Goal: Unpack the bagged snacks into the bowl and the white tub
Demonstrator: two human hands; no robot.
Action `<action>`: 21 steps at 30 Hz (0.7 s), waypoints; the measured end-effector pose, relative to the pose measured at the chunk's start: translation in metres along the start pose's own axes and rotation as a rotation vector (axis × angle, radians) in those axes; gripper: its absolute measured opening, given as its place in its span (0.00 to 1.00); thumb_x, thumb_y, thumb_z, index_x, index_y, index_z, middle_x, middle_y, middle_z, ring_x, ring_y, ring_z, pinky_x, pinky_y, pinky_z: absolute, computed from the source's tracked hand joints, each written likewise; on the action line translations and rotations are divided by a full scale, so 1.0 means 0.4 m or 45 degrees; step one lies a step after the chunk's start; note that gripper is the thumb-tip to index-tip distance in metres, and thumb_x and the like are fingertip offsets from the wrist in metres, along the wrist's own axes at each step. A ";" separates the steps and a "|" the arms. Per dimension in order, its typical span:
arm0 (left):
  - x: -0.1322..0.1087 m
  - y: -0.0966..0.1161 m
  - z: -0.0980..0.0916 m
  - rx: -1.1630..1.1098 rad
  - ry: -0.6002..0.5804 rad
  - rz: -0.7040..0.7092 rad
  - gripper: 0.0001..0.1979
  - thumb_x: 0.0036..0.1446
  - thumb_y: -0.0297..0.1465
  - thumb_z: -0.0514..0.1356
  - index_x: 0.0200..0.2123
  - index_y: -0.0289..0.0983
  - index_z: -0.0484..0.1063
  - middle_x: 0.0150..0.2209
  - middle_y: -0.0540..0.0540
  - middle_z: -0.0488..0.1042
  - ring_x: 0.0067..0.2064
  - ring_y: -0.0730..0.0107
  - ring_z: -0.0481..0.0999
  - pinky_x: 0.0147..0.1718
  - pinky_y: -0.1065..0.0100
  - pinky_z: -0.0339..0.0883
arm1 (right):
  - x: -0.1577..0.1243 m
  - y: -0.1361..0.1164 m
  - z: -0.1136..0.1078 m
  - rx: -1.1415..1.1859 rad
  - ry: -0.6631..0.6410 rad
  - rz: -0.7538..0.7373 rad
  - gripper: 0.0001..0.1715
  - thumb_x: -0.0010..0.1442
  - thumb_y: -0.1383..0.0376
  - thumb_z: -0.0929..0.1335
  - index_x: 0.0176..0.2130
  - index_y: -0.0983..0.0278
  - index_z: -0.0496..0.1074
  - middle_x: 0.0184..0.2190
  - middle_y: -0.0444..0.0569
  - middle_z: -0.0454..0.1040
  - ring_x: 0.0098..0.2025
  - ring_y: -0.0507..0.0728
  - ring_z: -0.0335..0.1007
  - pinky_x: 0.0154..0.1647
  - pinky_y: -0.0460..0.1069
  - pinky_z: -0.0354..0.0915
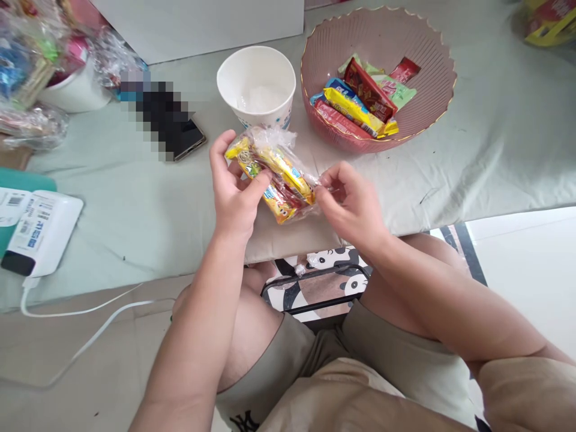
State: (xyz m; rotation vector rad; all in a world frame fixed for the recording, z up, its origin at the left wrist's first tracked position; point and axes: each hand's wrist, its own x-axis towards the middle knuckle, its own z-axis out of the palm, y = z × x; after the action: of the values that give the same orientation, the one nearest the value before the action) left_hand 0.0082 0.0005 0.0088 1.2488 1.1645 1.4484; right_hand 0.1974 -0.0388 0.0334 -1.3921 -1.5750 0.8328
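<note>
My left hand [238,186] is closed around a clear plastic bag of snack packets [281,174], its thumb pressing on the front. Yellow wrappers and a bit of red show through the film. At the bag's right end, my right hand [348,201] pinches the loose plastic between thumb and fingers. Just behind the bag stands a white paper tub [256,81] with crumpled clear plastic inside. To its right, a pink ribbed bowl [427,114] with a gold rim holds several wrapped snacks [355,102] in yellow, red, blue and green.
A phone [180,135], partly blurred out, lies left of the tub. A white power bank [47,228] with a cable sits at the left edge. Wrapped goods [27,66] crowd the back left; a white box [202,27] stands behind. A panda-print surface [319,282] shows below the table edge.
</note>
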 end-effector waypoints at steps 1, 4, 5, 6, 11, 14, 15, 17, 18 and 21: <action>0.002 -0.002 -0.003 -0.020 0.018 -0.046 0.34 0.50 0.48 0.73 0.57 0.51 0.64 0.50 0.45 0.75 0.54 0.51 0.79 0.49 0.55 0.76 | 0.003 0.003 -0.002 0.045 0.018 0.035 0.08 0.62 0.66 0.67 0.33 0.58 0.61 0.26 0.41 0.66 0.25 0.50 0.62 0.25 0.49 0.59; 0.012 -0.004 -0.008 -0.110 0.085 -0.159 0.29 0.50 0.41 0.73 0.53 0.50 0.68 0.43 0.48 0.77 0.49 0.54 0.81 0.45 0.57 0.77 | 0.015 0.019 -0.010 0.198 0.072 0.078 0.07 0.65 0.65 0.67 0.37 0.57 0.61 0.29 0.42 0.70 0.26 0.50 0.66 0.24 0.48 0.62; 0.016 -0.003 -0.009 -0.147 0.102 -0.183 0.27 0.49 0.39 0.72 0.51 0.49 0.68 0.42 0.49 0.78 0.49 0.55 0.81 0.44 0.58 0.77 | 0.019 0.028 -0.013 0.242 0.075 0.079 0.06 0.66 0.64 0.66 0.38 0.57 0.61 0.33 0.43 0.73 0.28 0.51 0.68 0.25 0.48 0.65; 0.021 -0.001 -0.010 -0.185 0.112 -0.206 0.24 0.49 0.37 0.71 0.49 0.48 0.69 0.40 0.49 0.78 0.48 0.55 0.81 0.44 0.59 0.77 | 0.024 0.037 -0.016 0.278 0.071 0.081 0.04 0.68 0.63 0.65 0.41 0.56 0.62 0.36 0.44 0.74 0.29 0.51 0.70 0.26 0.48 0.67; 0.034 0.005 -0.026 -0.168 0.256 -0.321 0.15 0.52 0.33 0.66 0.44 0.46 0.71 0.39 0.50 0.75 0.41 0.63 0.78 0.36 0.64 0.73 | 0.039 0.080 -0.037 0.281 0.126 0.098 0.07 0.71 0.63 0.61 0.49 0.54 0.63 0.39 0.46 0.77 0.30 0.53 0.73 0.27 0.50 0.70; 0.028 0.005 -0.043 0.065 0.314 -0.181 0.14 0.54 0.37 0.70 0.43 0.48 0.73 0.44 0.49 0.74 0.42 0.65 0.76 0.35 0.65 0.70 | 0.037 0.079 -0.055 0.120 0.114 -0.006 0.10 0.70 0.64 0.60 0.50 0.55 0.65 0.36 0.46 0.76 0.30 0.54 0.72 0.30 0.53 0.71; 0.024 0.005 -0.047 0.147 0.301 -0.109 0.13 0.54 0.40 0.71 0.41 0.48 0.74 0.44 0.49 0.73 0.42 0.66 0.75 0.35 0.66 0.69 | 0.034 0.073 -0.060 0.027 0.118 -0.064 0.11 0.69 0.65 0.61 0.50 0.55 0.66 0.36 0.47 0.75 0.32 0.55 0.72 0.32 0.54 0.72; 0.015 0.009 -0.049 0.312 0.237 -0.018 0.15 0.53 0.45 0.72 0.38 0.46 0.75 0.41 0.48 0.74 0.39 0.66 0.73 0.35 0.66 0.67 | 0.028 0.057 -0.064 -0.193 0.152 -0.190 0.13 0.66 0.66 0.63 0.50 0.56 0.67 0.41 0.50 0.76 0.39 0.59 0.74 0.38 0.57 0.73; 0.009 0.012 -0.047 0.398 0.184 -0.001 0.17 0.52 0.47 0.73 0.36 0.45 0.75 0.40 0.48 0.74 0.38 0.66 0.72 0.35 0.65 0.66 | 0.024 0.049 -0.062 -0.297 0.164 -0.251 0.15 0.64 0.67 0.64 0.51 0.57 0.68 0.45 0.52 0.75 0.44 0.61 0.74 0.42 0.59 0.73; -0.003 0.024 -0.034 0.610 0.018 0.001 0.17 0.50 0.44 0.75 0.33 0.41 0.75 0.34 0.49 0.74 0.34 0.68 0.69 0.34 0.65 0.64 | 0.015 0.031 -0.046 -0.509 0.128 -0.394 0.21 0.60 0.68 0.66 0.53 0.58 0.69 0.52 0.56 0.74 0.52 0.65 0.72 0.52 0.62 0.71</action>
State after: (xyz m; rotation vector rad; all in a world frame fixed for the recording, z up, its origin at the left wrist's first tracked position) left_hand -0.0054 -0.0040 0.0172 1.5579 1.5804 1.2157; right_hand 0.2193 -0.0319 0.0309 -1.3832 -1.8843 0.2669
